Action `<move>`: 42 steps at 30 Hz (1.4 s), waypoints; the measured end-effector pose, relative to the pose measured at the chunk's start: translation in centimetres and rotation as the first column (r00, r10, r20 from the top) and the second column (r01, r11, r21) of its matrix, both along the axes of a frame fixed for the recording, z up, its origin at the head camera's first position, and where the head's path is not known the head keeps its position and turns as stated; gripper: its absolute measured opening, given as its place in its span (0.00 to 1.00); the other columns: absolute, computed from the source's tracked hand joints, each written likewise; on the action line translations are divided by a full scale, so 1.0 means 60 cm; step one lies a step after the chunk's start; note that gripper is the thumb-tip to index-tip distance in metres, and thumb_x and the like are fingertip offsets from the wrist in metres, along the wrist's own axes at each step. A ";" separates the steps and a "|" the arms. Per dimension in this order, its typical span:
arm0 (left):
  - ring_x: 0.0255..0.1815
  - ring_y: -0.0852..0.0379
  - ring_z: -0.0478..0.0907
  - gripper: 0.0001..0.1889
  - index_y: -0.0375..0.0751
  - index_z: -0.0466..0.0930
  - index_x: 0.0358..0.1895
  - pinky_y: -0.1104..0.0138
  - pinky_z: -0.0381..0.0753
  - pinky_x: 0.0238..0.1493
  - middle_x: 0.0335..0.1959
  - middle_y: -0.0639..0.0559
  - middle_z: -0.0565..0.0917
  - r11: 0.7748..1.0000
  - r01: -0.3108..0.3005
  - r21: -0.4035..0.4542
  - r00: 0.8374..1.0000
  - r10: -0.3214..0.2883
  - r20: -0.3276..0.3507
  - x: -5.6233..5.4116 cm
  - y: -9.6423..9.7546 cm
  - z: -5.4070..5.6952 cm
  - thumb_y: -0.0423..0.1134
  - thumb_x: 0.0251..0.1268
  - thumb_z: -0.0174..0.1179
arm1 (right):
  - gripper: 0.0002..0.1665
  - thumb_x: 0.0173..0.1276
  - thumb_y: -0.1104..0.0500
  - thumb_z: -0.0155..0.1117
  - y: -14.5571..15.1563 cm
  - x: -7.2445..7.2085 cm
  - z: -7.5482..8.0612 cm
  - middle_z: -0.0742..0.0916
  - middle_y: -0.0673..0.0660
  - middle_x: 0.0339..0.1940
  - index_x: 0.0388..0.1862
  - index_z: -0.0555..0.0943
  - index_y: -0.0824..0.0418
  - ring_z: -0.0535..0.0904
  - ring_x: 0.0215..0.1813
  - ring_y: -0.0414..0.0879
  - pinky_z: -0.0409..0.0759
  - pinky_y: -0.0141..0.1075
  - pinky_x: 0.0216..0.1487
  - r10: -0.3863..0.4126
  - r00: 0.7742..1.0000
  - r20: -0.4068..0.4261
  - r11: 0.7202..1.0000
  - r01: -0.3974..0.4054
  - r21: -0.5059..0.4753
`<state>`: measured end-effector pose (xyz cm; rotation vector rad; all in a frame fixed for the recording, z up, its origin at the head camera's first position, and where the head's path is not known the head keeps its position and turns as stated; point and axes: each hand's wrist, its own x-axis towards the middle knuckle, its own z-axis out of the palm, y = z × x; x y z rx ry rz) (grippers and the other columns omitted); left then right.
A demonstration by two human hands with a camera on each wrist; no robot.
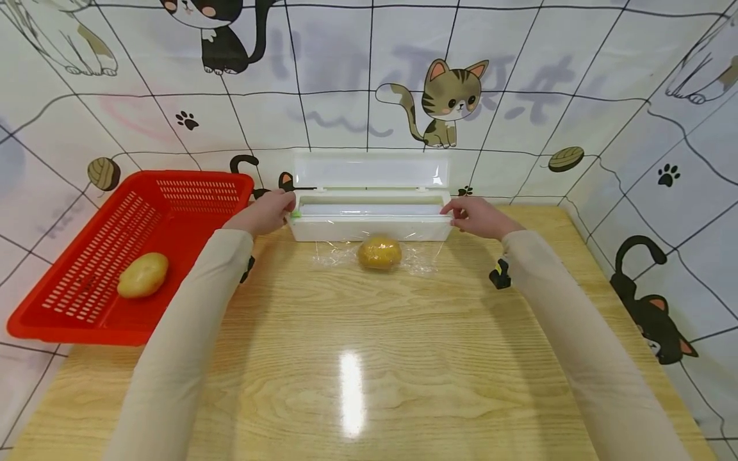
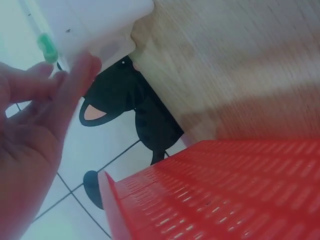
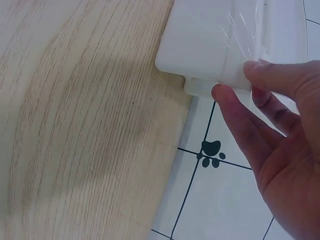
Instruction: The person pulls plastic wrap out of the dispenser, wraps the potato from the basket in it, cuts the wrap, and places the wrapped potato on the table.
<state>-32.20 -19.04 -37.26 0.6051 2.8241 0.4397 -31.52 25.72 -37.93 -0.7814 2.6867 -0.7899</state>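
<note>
A white cling film dispenser point(image 1: 375, 229) lies with its lid raised at the back of the table, a roll inside. My left hand point(image 1: 266, 212) holds its left end beside a green slider point(image 2: 47, 47). At the right end, my right hand point(image 1: 477, 216) grips the edge, one fingertip on top over the film and another against the end wall, as the right wrist view shows. Clear cling film point(image 1: 421, 256) comes over the front wall onto the table. A yellow potato point(image 1: 378, 252) sits at the film, in front of the dispenser, with shiny film over it.
A red slotted basket point(image 1: 193, 221) stands at the left, another potato point(image 1: 143, 274) inside. It lies close to my left forearm. A wall covering point(image 1: 346, 121) with cat pictures rises behind the wooden table point(image 1: 426, 339) and along its sides.
</note>
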 end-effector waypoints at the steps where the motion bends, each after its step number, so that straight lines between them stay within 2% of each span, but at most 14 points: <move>1: 0.41 0.43 0.70 0.11 0.34 0.70 0.47 0.57 0.75 0.44 0.43 0.40 0.73 1.000 0.003 0.003 1.000 -0.003 -0.002 0.002 0.000 0.001 0.21 0.65 0.52 | 0.20 0.70 0.71 0.56 0.001 0.000 0.001 0.75 0.61 0.35 0.60 0.72 0.72 0.79 0.45 0.61 0.78 0.45 0.43 0.002 1.000 0.002 1.000 -0.002 0.002; 3: 0.40 0.43 0.70 0.13 0.33 0.70 0.48 0.57 0.75 0.42 0.44 0.39 0.72 1.000 0.027 0.016 0.999 -0.026 -0.027 0.006 0.003 0.004 0.19 0.62 0.49 | 0.24 0.69 0.69 0.56 0.002 0.002 0.005 0.76 0.62 0.37 0.64 0.69 0.71 0.78 0.49 0.64 0.78 0.49 0.48 0.010 1.000 0.016 1.000 -0.010 0.000; 6: 0.38 0.44 0.70 0.11 0.33 0.71 0.49 0.58 0.75 0.39 0.43 0.39 0.71 0.996 0.092 0.021 0.991 -0.089 -0.099 0.013 0.010 0.003 0.23 0.64 0.50 | 0.28 0.69 0.68 0.57 0.001 0.003 0.009 0.77 0.62 0.39 0.67 0.65 0.69 0.76 0.54 0.66 0.75 0.52 0.53 0.013 0.999 0.031 1.000 -0.014 0.006; 8: 0.39 0.44 0.70 0.10 0.34 0.71 0.49 0.58 0.75 0.39 0.43 0.39 0.71 0.992 0.126 0.020 0.984 -0.123 -0.133 0.016 0.016 0.000 0.28 0.66 0.54 | 0.30 0.68 0.68 0.57 -0.002 0.004 0.011 0.77 0.63 0.39 0.68 0.64 0.69 0.77 0.53 0.65 0.75 0.53 0.53 0.018 0.999 0.038 1.000 -0.019 0.020; 12: 0.42 0.45 0.69 0.14 0.37 0.73 0.50 0.57 0.76 0.42 0.44 0.40 0.72 0.989 0.149 0.000 0.975 -0.147 -0.167 0.020 0.029 -0.009 0.38 0.65 0.63 | 0.31 0.64 0.67 0.58 -0.011 0.007 0.009 0.78 0.64 0.42 0.67 0.64 0.68 0.75 0.49 0.60 0.73 0.51 0.51 -0.005 1.000 0.008 0.997 0.004 0.079; 17: 0.44 0.44 0.69 0.17 0.38 0.74 0.49 0.55 0.73 0.46 0.43 0.42 0.72 0.986 0.162 -0.041 0.956 -0.167 -0.239 0.025 0.044 -0.016 0.40 0.61 0.67 | 0.24 0.62 0.60 0.63 -0.023 0.020 0.001 0.75 0.63 0.41 0.54 0.68 0.65 0.71 0.43 0.56 0.70 0.49 0.44 -0.067 0.990 -0.127 0.986 0.085 0.143; 21: 0.47 0.44 0.69 0.19 0.39 0.74 0.49 0.54 0.69 0.47 0.43 0.43 0.73 0.979 0.181 -0.095 0.933 -0.202 -0.297 0.024 0.053 -0.026 0.42 0.60 0.68 | 0.23 0.63 0.54 0.68 -0.033 0.028 -0.013 0.75 0.61 0.43 0.50 0.70 0.62 0.71 0.45 0.55 0.73 0.47 0.41 -0.069 0.967 -0.247 0.978 0.114 0.173; 24: 0.47 0.44 0.69 0.18 0.39 0.73 0.49 0.54 0.68 0.47 0.42 0.44 0.73 0.976 0.183 -0.117 0.923 -0.212 -0.321 0.022 0.058 -0.033 0.41 0.61 0.67 | 0.21 0.64 0.55 0.69 -0.036 0.028 -0.024 0.75 0.61 0.44 0.48 0.72 0.62 0.72 0.45 0.55 0.75 0.48 0.40 -0.058 0.946 -0.319 0.974 0.124 0.189; 28: 0.46 0.44 0.70 0.14 0.39 0.73 0.46 0.54 0.69 0.44 0.41 0.45 0.74 0.979 0.176 -0.104 0.922 -0.201 -0.332 0.016 0.056 -0.041 0.38 0.63 0.66 | 0.14 0.66 0.60 0.67 -0.033 0.025 -0.031 0.77 0.61 0.42 0.43 0.73 0.64 0.73 0.44 0.54 0.76 0.47 0.38 -0.070 0.929 -0.364 0.972 0.145 0.183; 31: 0.45 0.44 0.69 0.13 0.39 0.73 0.44 0.55 0.69 0.43 0.40 0.45 0.74 0.983 0.168 -0.075 0.930 -0.183 -0.317 0.013 0.055 -0.041 0.37 0.62 0.66 | 0.11 0.66 0.63 0.66 -0.029 0.024 -0.031 0.77 0.61 0.40 0.41 0.73 0.64 0.74 0.43 0.55 0.75 0.47 0.40 -0.069 0.927 -0.368 0.979 0.134 0.154; 35: 0.44 0.45 0.69 0.12 0.38 0.73 0.43 0.55 0.68 0.44 0.39 0.45 0.75 0.986 0.158 -0.052 0.942 -0.166 -0.293 0.015 0.056 -0.036 0.35 0.62 0.66 | 0.10 0.65 0.67 0.66 -0.026 0.025 -0.032 0.77 0.61 0.40 0.41 0.75 0.65 0.75 0.44 0.55 0.75 0.47 0.43 -0.025 0.914 -0.405 0.989 0.081 0.122; 38: 0.43 0.45 0.69 0.11 0.38 0.73 0.43 0.55 0.67 0.44 0.39 0.46 0.75 0.984 0.170 -0.050 0.940 -0.177 -0.293 0.019 0.057 -0.034 0.34 0.63 0.65 | 0.08 0.65 0.69 0.64 -0.025 0.029 -0.037 0.76 0.60 0.40 0.42 0.76 0.65 0.75 0.42 0.54 0.76 0.46 0.40 0.020 0.893 -0.449 0.992 0.037 0.118; 42: 0.45 0.44 0.68 0.09 0.38 0.73 0.43 0.53 0.66 0.45 0.39 0.45 0.75 0.977 0.208 -0.057 0.925 -0.215 -0.312 0.024 0.058 -0.034 0.32 0.64 0.63 | 0.10 0.64 0.72 0.61 -0.025 0.039 -0.041 0.77 0.59 0.41 0.44 0.77 0.65 0.73 0.39 0.53 0.76 0.44 0.37 0.091 0.868 -0.488 0.991 -0.029 0.134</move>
